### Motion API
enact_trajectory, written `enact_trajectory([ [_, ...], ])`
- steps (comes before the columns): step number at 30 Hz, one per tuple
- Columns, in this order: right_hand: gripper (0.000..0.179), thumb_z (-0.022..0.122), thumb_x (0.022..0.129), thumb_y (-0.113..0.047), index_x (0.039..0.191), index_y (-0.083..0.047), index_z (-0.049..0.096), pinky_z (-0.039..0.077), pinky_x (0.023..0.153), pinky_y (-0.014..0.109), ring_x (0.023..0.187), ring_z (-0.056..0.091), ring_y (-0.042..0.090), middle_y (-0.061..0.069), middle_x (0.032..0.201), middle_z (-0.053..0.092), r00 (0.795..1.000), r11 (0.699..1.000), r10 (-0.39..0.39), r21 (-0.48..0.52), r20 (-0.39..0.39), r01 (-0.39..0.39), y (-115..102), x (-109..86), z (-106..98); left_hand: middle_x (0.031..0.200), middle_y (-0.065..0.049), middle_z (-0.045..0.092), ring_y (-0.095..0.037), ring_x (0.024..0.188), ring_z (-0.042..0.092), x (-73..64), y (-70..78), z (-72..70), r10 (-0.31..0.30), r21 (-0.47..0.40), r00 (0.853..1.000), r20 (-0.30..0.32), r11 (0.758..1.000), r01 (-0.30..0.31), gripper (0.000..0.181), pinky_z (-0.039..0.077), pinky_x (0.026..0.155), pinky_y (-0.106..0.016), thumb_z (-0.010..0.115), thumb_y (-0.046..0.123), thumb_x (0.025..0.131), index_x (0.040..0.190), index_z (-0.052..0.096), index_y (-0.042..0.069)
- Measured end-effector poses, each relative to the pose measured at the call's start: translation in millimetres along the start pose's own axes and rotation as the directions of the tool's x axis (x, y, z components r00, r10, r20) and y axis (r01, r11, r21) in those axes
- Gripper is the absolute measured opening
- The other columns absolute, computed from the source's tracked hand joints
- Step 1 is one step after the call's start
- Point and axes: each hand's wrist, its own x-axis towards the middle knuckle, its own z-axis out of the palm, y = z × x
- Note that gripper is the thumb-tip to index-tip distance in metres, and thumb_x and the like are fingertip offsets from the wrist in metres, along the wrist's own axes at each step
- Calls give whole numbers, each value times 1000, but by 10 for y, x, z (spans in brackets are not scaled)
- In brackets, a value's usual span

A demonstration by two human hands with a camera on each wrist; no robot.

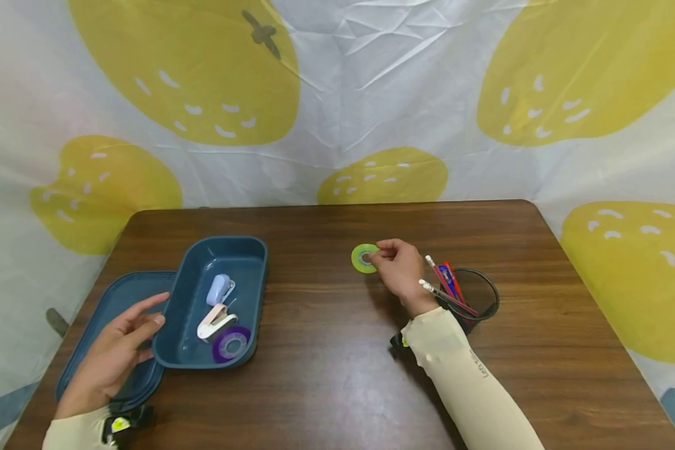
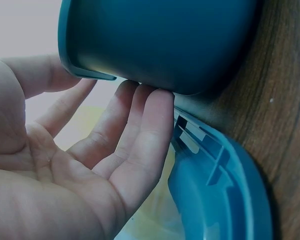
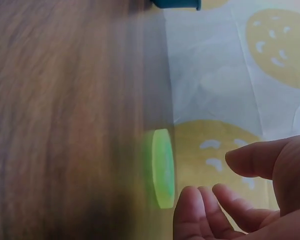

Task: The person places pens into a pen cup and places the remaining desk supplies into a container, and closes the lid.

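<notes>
A flat green roll of tape [image 1: 362, 258] lies on the table. In the right wrist view my right hand [image 3: 245, 200] is beside the tape [image 3: 163, 169], thumb and fingers apart and nothing between them. My left hand [image 1: 117, 350] is at the left side of a blue box [image 1: 194, 353]. In the left wrist view, fingertips of the left hand [image 2: 90, 150] touch the outer wall of the box [image 2: 155, 45]. Inside the box are a small lavender stapler [image 1: 219, 289], a small white stapler [image 1: 216, 322] and a purple roll of tape [image 1: 231, 344].
A blue lid [image 1: 109, 306] lies left of the box, partly under the left hand. Right of the right wrist stands a black pen cup [image 1: 488, 306] with pencils [image 1: 435, 270] and a red-and-blue item [image 1: 450, 280]. A fruit-print cloth [image 1: 337, 125] hangs behind the wooden table [image 1: 326, 375].
</notes>
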Motion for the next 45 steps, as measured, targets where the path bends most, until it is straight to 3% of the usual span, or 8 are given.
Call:
enact_trajectory([
  [7,39,79,92,-24,124,-1,74,52,88,38,103,70,31,17,112,75,999,994,-11,-107,-31,8,72,13,22,114,24,59,-3,107,52,5,-12,4,0,6,1000,-6,1000,0,60,53,82,-36,59,44,109,164,40,29],
  [24,40,80,90,-21,122,2,74,47,98,49,107,68,38,19,112,76,998,973,-28,-229,-47,17,145,155,70,116,25,58,-3,111,50,11,-17,21,-40,26,999,-22,999,41,63,51,85,-35,58,48,108,165,37,29],
  [33,45,83,90,-28,122,2,75,47,100,52,111,66,42,18,109,78,999,947,-36,-321,-24,26,174,206,81,113,25,59,-2,108,52,7,-15,38,-13,12,999,-31,1000,13,62,53,82,-34,58,47,108,164,39,28],
  [45,21,81,87,-19,103,-4,82,47,99,51,107,66,41,13,100,80,999,953,-22,-304,-31,11,151,197,83,106,22,61,-3,97,54,-4,-15,23,6,-29,999,-42,1000,-7,58,53,73,-31,61,42,108,162,44,27],
])
